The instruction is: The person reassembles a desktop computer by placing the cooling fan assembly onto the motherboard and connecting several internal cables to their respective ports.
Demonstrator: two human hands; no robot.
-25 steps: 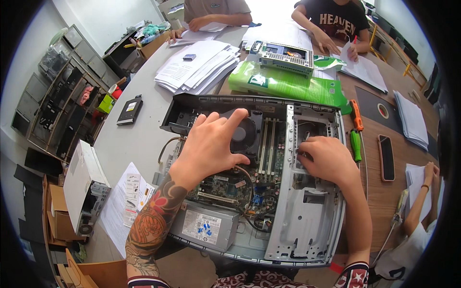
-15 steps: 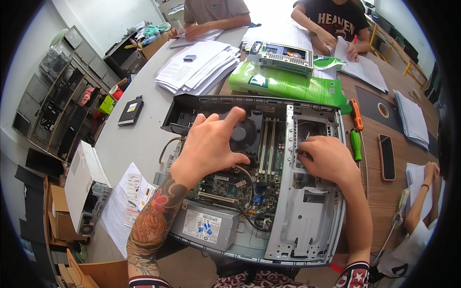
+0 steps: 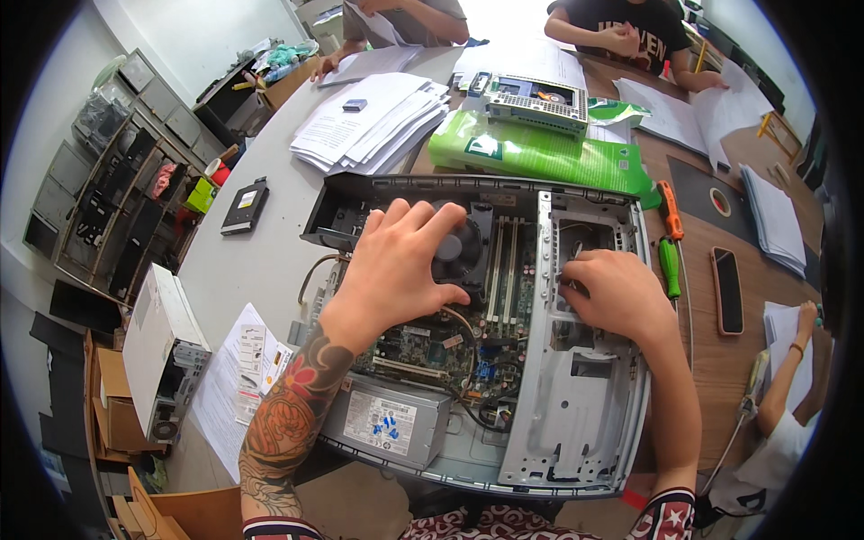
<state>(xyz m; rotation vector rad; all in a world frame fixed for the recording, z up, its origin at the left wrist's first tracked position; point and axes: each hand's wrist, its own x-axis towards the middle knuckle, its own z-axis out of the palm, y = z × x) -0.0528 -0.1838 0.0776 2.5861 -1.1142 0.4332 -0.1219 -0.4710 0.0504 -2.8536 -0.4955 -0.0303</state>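
Note:
An opened desktop computer case (image 3: pixel 576 490) lies flat before me. My left hand (image 3: pixel 387 270) is over the black cooling fan (image 3: pixel 461 247), thumb and fingers spread apart around its near side; whether the fingertips touch it I cannot tell. My right hand (image 3: pixel 616 292) reaches into the metal drive bay (image 3: pixel 589 414) on the right, its fingers curled together. What they grip, if anything, is hidden. Between the hands, the memory slots (image 3: pixel 504 270) run along the green motherboard (image 3: pixel 432 346). A silver power supply (image 3: pixel 387 423) fills the case's near left corner.
Orange (image 3: pixel 669 211) and green (image 3: pixel 669 267) screwdrivers and a phone (image 3: pixel 727 290) lie right of the case. Behind it are a green plastic bag (image 3: pixel 540 162), a metal drive cage (image 3: pixel 535 103) and stacked papers (image 3: pixel 369 126). A black drive (image 3: pixel 245 207) sits left. People handle papers around the table.
My left index finger has lowered slightly over the fan, while my right hand stays in the drive bay. Across the table, the people have shifted their hands and a sheet is lifted.

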